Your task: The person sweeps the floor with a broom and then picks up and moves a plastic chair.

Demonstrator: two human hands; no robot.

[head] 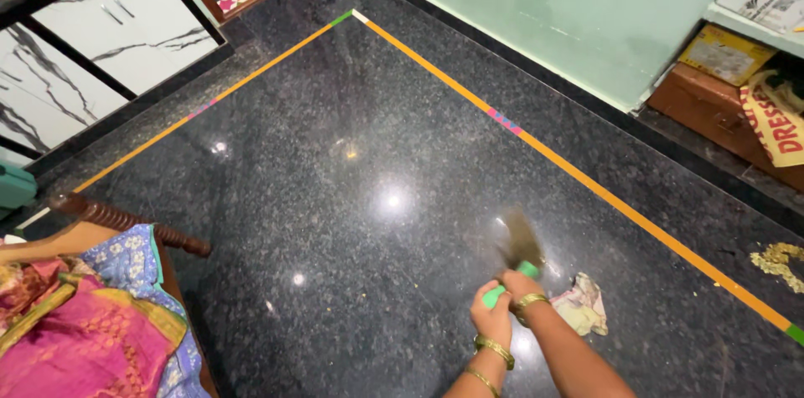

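both hands (507,302) closed on green broom handle (512,279) at lower right of frame, bristles (519,239) blurred over dark granite floor (352,164). crumpled paper (582,304) beside hands and yellow debris (779,262) at right edge not yet gathered; sweeping looks early.

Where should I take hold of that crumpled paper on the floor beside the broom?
Pinch the raised crumpled fold at the top of the crumpled paper, coming from above and from its right. The paper lies loose on the dark granite floor, and both hands, left hand and right hand, grip the green broom handle just to its left.
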